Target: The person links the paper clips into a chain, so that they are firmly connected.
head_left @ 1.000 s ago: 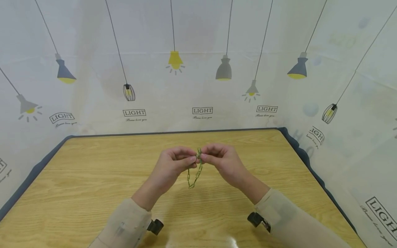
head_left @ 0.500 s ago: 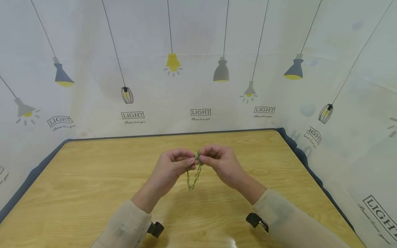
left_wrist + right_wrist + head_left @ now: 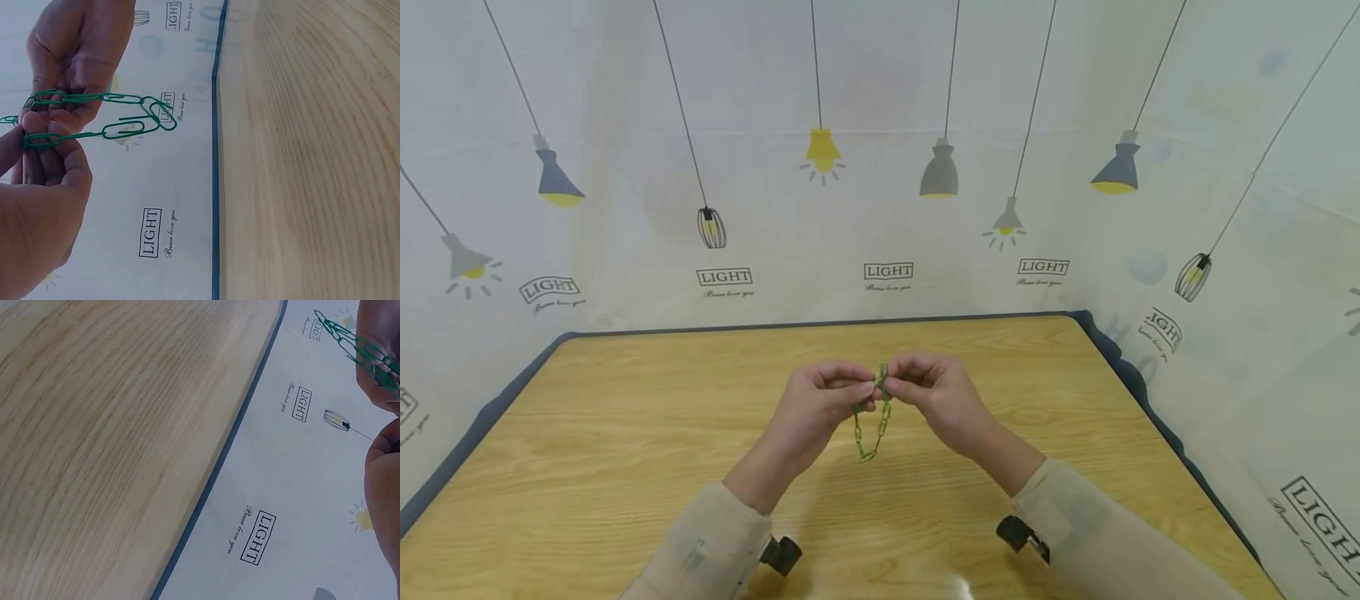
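A chain of green paper clips (image 3: 867,456) hangs in a loop between the two hands, above the table. My left hand (image 3: 811,412) pinches one end of it between thumb and fingers. Close against it, my right hand (image 3: 943,400) pinches the chain near its other end, where a clip sticks up over the fingertips. In the left wrist view the linked paper clips (image 3: 128,130) show clearly, while the spot where the fingertips meet is partly covered. Only part of the paper clip chain (image 3: 353,344) shows in the right wrist view, at the upper right corner.
The wood-grain table (image 3: 625,433) lies below both hands. A pale wall cloth (image 3: 775,208) printed with lamps and the word LIGHT surrounds it, with a dark blue edge (image 3: 760,326) along the back. Small black cameras (image 3: 781,555) sit at the wrists.
Both hands stay together with the same pinch on the paper clip chain. The loop sways slightly, and the head view shifts a little.
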`<state>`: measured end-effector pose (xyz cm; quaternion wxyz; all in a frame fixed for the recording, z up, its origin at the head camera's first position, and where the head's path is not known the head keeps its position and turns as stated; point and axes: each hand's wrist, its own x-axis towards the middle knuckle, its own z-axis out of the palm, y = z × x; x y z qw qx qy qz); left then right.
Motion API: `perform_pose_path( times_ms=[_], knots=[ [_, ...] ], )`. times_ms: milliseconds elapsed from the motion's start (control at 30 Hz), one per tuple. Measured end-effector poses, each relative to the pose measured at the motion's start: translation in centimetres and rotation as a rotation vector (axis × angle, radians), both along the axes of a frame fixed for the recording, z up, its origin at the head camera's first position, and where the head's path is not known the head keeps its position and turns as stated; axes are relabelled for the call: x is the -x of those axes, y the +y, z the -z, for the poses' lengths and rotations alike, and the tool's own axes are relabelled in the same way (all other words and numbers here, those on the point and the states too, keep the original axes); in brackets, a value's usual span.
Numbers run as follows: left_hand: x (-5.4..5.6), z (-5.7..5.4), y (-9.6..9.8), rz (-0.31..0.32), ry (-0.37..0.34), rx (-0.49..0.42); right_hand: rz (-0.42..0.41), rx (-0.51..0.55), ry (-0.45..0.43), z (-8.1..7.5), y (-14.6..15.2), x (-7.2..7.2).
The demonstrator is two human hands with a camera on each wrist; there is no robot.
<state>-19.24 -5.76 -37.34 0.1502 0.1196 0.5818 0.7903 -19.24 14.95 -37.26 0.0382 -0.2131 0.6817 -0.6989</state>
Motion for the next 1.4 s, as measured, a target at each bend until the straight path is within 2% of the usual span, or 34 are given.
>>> perform_pose_path(
  times_ms=[200, 467, 867, 1000, 1233, 1400],
  knots=[
    [-0.07, -0.05, 0.12, 0.0, -0.012, -0.013, 0.0, -0.019, 0.014, 0.01, 0.12, 0.01],
    [-0.14, -0.08, 0.37, -0.004, -0.085, -0.052, 0.017, -0.07, 0.055, 0.23, 0.26, 0.01],
    [-0.12, -0.03, 0.25, -0.027, -0.035, -0.017, 0.035, -0.023, 0.011, 0.38, 0.15, -0.07],
    [-0.18, -0.04, 0.24, -0.061, -0.019, -0.012, 0.042, -0.021, 0.066, 0.45, 0.17, -0.25],
    [-0.3, -0.29, 0.35, -0.103, 0.008, 0.03, 0.13, -0.09, 0.202, 0.63, -0.06, -0.39],
    [-0.24, -0.22, 0.34, -0.12, 0.002, 0.05, 0.161, -0.13, 0.279, 0.73, -0.22, -0.22]
  ],
)
